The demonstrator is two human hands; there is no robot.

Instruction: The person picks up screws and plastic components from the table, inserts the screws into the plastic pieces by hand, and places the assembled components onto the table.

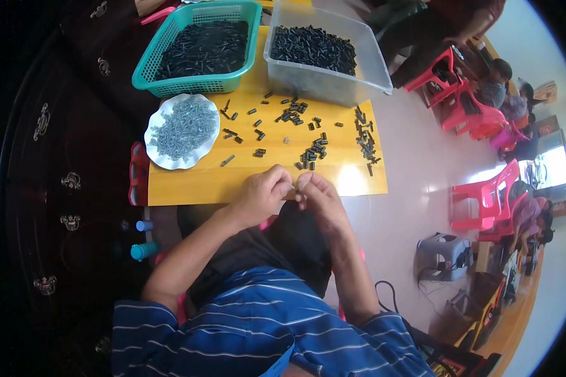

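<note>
My left hand point(267, 194) and my right hand point(317, 193) are close together at the near edge of the yellow table point(188, 188). Both have thumb and fingers pinched. Whatever sits between the fingertips is too small to make out. Just beyond my hands lies a loose pile of short black cylindrical pieces point(312, 152), with another cluster point(292, 113) farther back. A white scalloped plate point(153, 152) to the left holds many small shiny, clear or silvery pieces point(183, 129). Along the right edge lie several longer black pieces point(365, 138).
A green basket point(201, 83) and a clear plastic bin point(321, 81), both full of black pieces, stand at the back. Dark drawers point(69, 182) line the left. Right of the table are pink chairs point(484, 198), a grey stool point(445, 254) and several seated people.
</note>
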